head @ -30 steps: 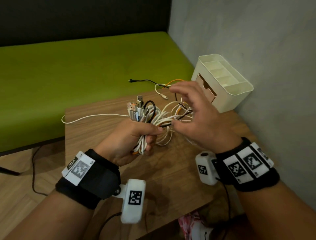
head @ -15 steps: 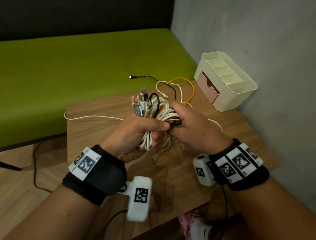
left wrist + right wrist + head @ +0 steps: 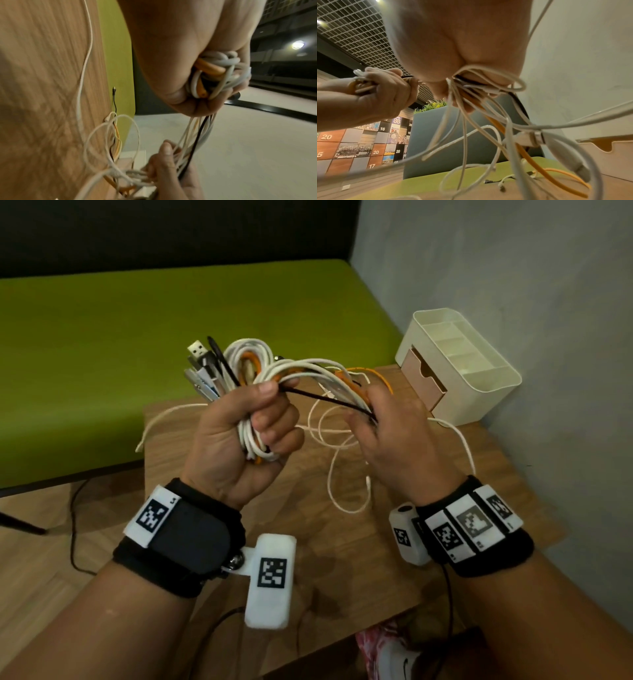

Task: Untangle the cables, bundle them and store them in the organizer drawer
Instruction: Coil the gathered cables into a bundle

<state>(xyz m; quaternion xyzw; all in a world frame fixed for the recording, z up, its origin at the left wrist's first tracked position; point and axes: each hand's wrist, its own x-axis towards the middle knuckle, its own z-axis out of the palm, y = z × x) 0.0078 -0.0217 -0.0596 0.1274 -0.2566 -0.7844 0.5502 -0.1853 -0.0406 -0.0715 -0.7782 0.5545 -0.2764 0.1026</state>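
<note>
My left hand (image 3: 253,422) grips a coiled bundle of white, orange and black cables (image 3: 246,361), plug ends sticking up at its left. The same coil (image 3: 217,73) shows inside that fist in the left wrist view. From the bundle, strands run right into my right hand (image 3: 387,422), which holds them in curled fingers; the strands (image 3: 471,86) show against its palm. Loose white loops (image 3: 342,474) hang from both hands to the wooden table (image 3: 342,559). The cream organizer (image 3: 479,378) stands at the table's far right corner, its tan drawer (image 3: 423,378) facing me, slightly open.
A green bench (image 3: 137,337) runs behind and left of the table. A grey wall (image 3: 513,285) stands close on the right behind the organizer. One white cable end (image 3: 150,429) trails off the table's left edge. A dark cord (image 3: 73,525) lies on the floor at left.
Both hands have risen off the table with the bundle. My right hand has pulled away to the right, drawing strands out from the coil; loose loops now hang between the hands.
</note>
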